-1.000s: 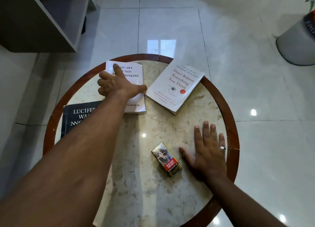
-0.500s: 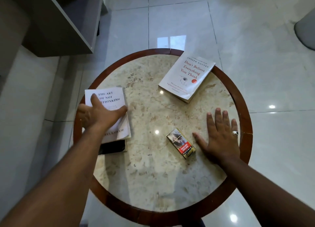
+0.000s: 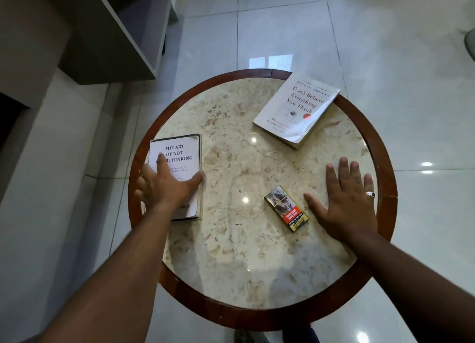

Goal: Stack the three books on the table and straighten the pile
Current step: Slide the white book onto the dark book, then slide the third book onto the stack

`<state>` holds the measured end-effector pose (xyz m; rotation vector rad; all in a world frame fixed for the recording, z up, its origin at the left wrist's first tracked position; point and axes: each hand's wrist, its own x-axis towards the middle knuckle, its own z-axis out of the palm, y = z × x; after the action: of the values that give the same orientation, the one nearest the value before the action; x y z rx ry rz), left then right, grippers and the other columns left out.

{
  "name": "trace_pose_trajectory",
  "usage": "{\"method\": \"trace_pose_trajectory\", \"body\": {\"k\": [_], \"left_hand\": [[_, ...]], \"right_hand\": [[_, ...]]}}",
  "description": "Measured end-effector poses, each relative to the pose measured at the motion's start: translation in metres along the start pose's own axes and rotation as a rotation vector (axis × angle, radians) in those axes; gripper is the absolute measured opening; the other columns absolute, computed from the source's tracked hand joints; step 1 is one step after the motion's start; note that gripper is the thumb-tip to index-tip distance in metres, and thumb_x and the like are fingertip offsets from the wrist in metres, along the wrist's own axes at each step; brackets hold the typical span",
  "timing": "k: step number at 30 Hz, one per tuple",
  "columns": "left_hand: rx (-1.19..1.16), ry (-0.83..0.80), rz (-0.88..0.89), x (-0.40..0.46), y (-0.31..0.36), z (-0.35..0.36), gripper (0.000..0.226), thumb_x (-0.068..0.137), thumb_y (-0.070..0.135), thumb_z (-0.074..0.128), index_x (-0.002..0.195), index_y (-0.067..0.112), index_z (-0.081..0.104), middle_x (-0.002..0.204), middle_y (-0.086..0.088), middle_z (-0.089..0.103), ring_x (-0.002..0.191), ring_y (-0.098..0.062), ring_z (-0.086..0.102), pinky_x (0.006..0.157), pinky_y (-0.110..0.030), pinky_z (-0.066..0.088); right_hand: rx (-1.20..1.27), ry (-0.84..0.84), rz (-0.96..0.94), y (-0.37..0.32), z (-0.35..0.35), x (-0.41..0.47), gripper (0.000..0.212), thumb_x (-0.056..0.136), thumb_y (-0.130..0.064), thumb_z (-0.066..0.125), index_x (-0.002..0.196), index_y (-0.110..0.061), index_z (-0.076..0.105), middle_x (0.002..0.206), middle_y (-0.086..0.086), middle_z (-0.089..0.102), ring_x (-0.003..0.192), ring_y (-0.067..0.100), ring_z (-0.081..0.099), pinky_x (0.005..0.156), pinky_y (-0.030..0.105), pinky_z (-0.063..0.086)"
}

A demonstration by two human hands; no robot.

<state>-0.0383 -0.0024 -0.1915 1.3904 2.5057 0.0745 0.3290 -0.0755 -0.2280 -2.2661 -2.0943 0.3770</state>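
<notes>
A white book titled "The Art of Not Overthinking" (image 3: pixel 185 149) lies at the left of the round table (image 3: pixel 257 314), covering the dark book almost fully; only a thin dark edge shows along its top and right side. My left hand (image 3: pixel 165 185) rests on the white cover, fingers spread, thumb at its right edge. A second white book, "Don't Believe Everything You Think" (image 3: pixel 295 108), lies tilted at the far right, one corner over the wooden rim. My right hand (image 3: pixel 347 201) lies flat and empty on the marble at the right.
A small cigarette pack (image 3: pixel 286 209) lies between my hands, just left of my right thumb. The table has a marble top and a brown wooden rim. A grey cabinet (image 3: pixel 108 28) stands on the tiled floor beyond the table at the left.
My left hand carried the white book from the far side of the table onto the dark book at the left and squared it over it. The right hand stayed flat.
</notes>
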Motion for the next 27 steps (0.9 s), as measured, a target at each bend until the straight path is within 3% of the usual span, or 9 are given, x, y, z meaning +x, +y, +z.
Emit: {"method": "trace_pose_trajectory", "body": {"k": [9, 14, 18, 21, 25, 27], "left_hand": [[-0.029, 0.044, 0.027, -0.008, -0.012, 0.009, 0.117, 0.056, 0.094, 0.049, 0.150, 0.030, 0.019, 0.159, -0.012, 0.022, 0.138, -0.040, 0.026, 0.107, -0.056, 0.024], [-0.024, 0.124, 0.074, -0.014, 0.007, 0.008, 0.121, 0.056, 0.096, 0.042, 0.153, 0.030, 0.012, 0.165, -0.014, 0.000, 0.149, -0.041, -0.001, 0.114, -0.061, 0.006], [-0.048, 0.045, 0.302, -0.007, 0.079, 0.008, 0.121, 0.058, 0.099, 0.034, 0.155, 0.029, 0.011, 0.166, -0.014, -0.001, 0.150, -0.038, 0.001, 0.114, -0.062, 0.011], [-0.040, -0.080, 0.493, -0.008, 0.154, 0.019, 0.123, 0.057, 0.098, 0.039, 0.154, 0.027, 0.013, 0.165, -0.017, 0.003, 0.150, -0.038, 0.006, 0.113, -0.059, 0.018], [0.033, -0.269, 0.556, -0.016, 0.232, 0.037, 0.133, 0.053, 0.094, 0.053, 0.155, 0.029, -0.001, 0.164, -0.019, -0.009, 0.150, -0.039, -0.006, 0.117, -0.059, 0.007], [0.133, -0.282, 0.553, -0.015, 0.255, 0.042, 0.134, 0.052, 0.092, 0.057, 0.155, 0.029, -0.003, 0.161, -0.024, 0.002, 0.148, -0.043, 0.003, 0.116, -0.059, 0.011]], "right_hand": [[0.002, 0.008, -0.001, 0.001, 0.001, 0.000, 0.093, 0.089, -0.079, 0.015, 0.160, -0.018, 0.006, 0.169, 0.011, -0.007, 0.155, 0.028, -0.010, 0.124, 0.055, 0.001], [-0.007, -0.007, 0.003, 0.001, 0.001, 0.001, 0.095, 0.088, -0.081, 0.010, 0.160, -0.019, 0.004, 0.168, 0.011, -0.009, 0.155, 0.029, -0.011, 0.124, 0.055, 0.001], [-0.010, -0.023, 0.004, 0.001, 0.001, 0.003, 0.096, 0.087, -0.081, 0.010, 0.160, -0.018, 0.005, 0.168, 0.012, -0.009, 0.155, 0.030, -0.012, 0.124, 0.056, 0.000], [0.011, -0.026, 0.008, 0.001, 0.001, 0.004, 0.096, 0.086, -0.079, 0.015, 0.159, -0.016, 0.010, 0.168, 0.013, -0.005, 0.155, 0.031, -0.009, 0.124, 0.056, 0.001], [0.011, -0.003, -0.008, 0.002, 0.005, 0.004, 0.094, 0.088, -0.077, 0.025, 0.158, -0.014, 0.019, 0.168, 0.016, 0.005, 0.155, 0.035, 0.002, 0.123, 0.058, 0.006], [0.012, 0.011, -0.013, 0.004, 0.008, 0.004, 0.094, 0.088, -0.076, 0.028, 0.158, -0.014, 0.021, 0.168, 0.017, 0.008, 0.155, 0.036, 0.004, 0.123, 0.059, 0.008]]}}
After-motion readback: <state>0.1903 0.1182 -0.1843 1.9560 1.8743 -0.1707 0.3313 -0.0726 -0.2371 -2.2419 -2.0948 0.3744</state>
